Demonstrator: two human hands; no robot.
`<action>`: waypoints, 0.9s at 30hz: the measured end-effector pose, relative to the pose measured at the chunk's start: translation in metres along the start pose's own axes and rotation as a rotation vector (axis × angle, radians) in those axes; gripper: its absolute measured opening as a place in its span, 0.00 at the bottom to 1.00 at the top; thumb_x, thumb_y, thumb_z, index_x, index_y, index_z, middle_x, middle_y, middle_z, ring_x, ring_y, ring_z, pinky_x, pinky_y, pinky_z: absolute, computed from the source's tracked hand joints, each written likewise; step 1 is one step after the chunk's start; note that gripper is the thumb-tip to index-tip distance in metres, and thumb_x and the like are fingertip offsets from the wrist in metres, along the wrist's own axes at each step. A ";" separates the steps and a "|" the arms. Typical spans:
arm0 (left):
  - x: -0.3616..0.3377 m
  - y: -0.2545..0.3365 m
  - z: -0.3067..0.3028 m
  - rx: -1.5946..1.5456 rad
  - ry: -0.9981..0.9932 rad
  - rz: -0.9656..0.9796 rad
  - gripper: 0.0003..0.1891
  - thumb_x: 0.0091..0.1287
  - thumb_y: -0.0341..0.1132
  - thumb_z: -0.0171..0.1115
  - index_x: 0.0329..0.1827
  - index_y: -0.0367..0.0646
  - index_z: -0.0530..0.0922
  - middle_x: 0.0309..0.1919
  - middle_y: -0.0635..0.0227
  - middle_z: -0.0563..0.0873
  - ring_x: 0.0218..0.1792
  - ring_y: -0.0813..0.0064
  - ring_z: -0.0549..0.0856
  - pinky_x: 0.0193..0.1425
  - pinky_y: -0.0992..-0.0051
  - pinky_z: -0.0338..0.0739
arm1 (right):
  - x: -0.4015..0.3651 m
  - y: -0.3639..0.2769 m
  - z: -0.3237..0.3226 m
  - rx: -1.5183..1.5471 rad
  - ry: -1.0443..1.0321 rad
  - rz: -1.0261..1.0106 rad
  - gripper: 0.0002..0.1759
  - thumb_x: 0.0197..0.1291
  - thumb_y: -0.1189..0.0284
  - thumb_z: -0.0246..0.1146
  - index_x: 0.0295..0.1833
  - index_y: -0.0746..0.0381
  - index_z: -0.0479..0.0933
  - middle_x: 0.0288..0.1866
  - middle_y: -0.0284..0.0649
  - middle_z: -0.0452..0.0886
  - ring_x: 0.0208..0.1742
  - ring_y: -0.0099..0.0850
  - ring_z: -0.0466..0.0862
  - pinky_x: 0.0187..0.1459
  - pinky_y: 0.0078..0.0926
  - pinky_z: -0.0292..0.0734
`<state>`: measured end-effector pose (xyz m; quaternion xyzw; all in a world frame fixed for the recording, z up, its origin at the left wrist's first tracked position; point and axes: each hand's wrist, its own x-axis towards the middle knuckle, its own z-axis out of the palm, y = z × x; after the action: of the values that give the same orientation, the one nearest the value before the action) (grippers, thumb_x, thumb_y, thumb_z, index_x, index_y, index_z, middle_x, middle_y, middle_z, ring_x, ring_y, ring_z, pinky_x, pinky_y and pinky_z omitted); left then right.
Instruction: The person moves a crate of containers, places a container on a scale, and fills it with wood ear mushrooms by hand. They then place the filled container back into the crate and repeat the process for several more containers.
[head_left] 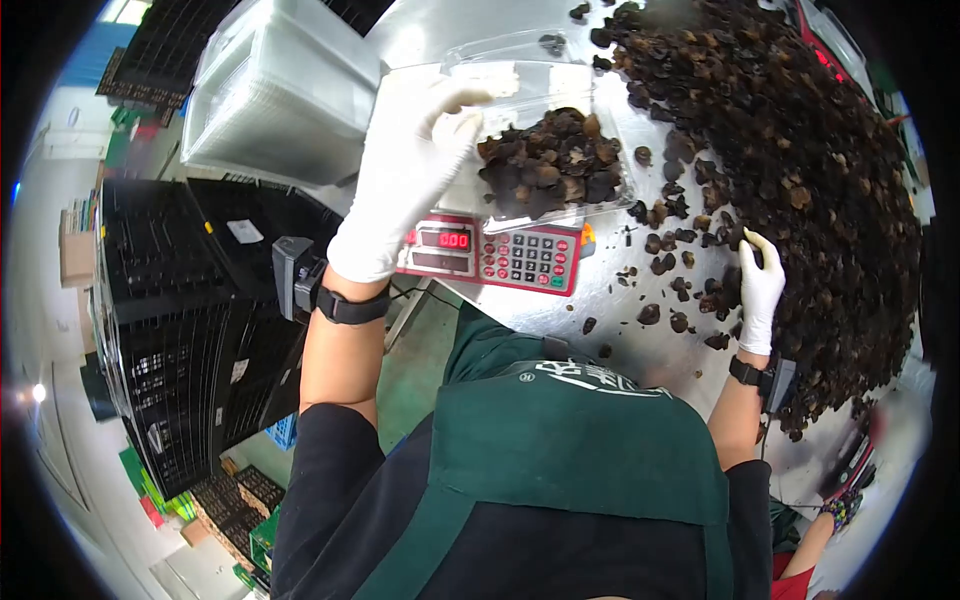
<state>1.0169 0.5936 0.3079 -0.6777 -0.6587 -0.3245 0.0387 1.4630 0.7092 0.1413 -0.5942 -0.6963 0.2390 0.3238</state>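
My left hand (pixel 425 155), in a white glove, is raised beside the left end of a clear plastic box (pixel 625 190). Its thumb and forefinger are curved with a gap between them, and no held item shows. Inside the box lies a heap of dark brown dried fungus pieces (pixel 555 165). Under the box stands a red-and-white weighing scale (pixel 530 262), its red display showing 0.00. My right hand (pixel 762 285), also gloved, is at the near left edge of a large pile of the same fungus (pixel 800 170). Its fingers are bent and apart, with nothing visible in them.
Stacked clear plastic boxes (pixel 275 95) stand at the left on the metal table (pixel 620 295). Loose fungus pieces are scattered before the pile. Black crates (pixel 180 300) rise left of the table. Another person's arm (pixel 815 540) and a second scale (pixel 855 455) appear at lower right.
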 end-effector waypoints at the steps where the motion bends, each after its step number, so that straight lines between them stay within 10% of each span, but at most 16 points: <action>1: 0.007 0.021 0.003 -0.120 -0.050 -0.037 0.07 0.62 0.27 0.69 0.43 0.43 0.86 0.41 0.64 0.86 0.43 0.69 0.85 0.54 0.72 0.78 | -0.001 -0.006 0.002 0.012 0.011 0.000 0.13 0.65 0.74 0.67 0.54 0.63 0.85 0.50 0.38 0.88 0.52 0.28 0.86 0.59 0.25 0.77; 16: 0.009 0.043 0.074 0.136 -0.285 0.098 0.05 0.58 0.30 0.72 0.37 0.46 0.86 0.33 0.69 0.86 0.42 0.69 0.85 0.53 0.68 0.74 | -0.005 -0.036 0.025 -0.187 -0.009 -0.216 0.15 0.58 0.71 0.69 0.51 0.59 0.82 0.53 0.40 0.82 0.56 0.42 0.79 0.59 0.35 0.76; 24: 0.006 0.056 0.002 -0.604 -0.067 -0.325 0.05 0.63 0.23 0.70 0.40 0.38 0.87 0.36 0.66 0.88 0.40 0.80 0.84 0.48 0.78 0.78 | -0.004 -0.055 0.011 -0.113 0.073 -0.179 0.14 0.57 0.73 0.68 0.51 0.59 0.83 0.55 0.41 0.82 0.58 0.42 0.79 0.62 0.36 0.74; 27: -0.004 0.083 -0.008 -0.587 -0.061 -0.304 0.07 0.61 0.22 0.71 0.41 0.38 0.87 0.36 0.65 0.88 0.40 0.76 0.86 0.50 0.75 0.78 | -0.014 -0.117 0.006 0.331 -0.115 -0.014 0.12 0.63 0.73 0.66 0.51 0.62 0.84 0.51 0.36 0.84 0.44 0.24 0.83 0.43 0.19 0.78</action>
<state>1.0906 0.5757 0.3434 -0.5634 -0.6314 -0.4822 -0.2266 1.3809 0.6744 0.2193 -0.5134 -0.6687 0.3819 0.3787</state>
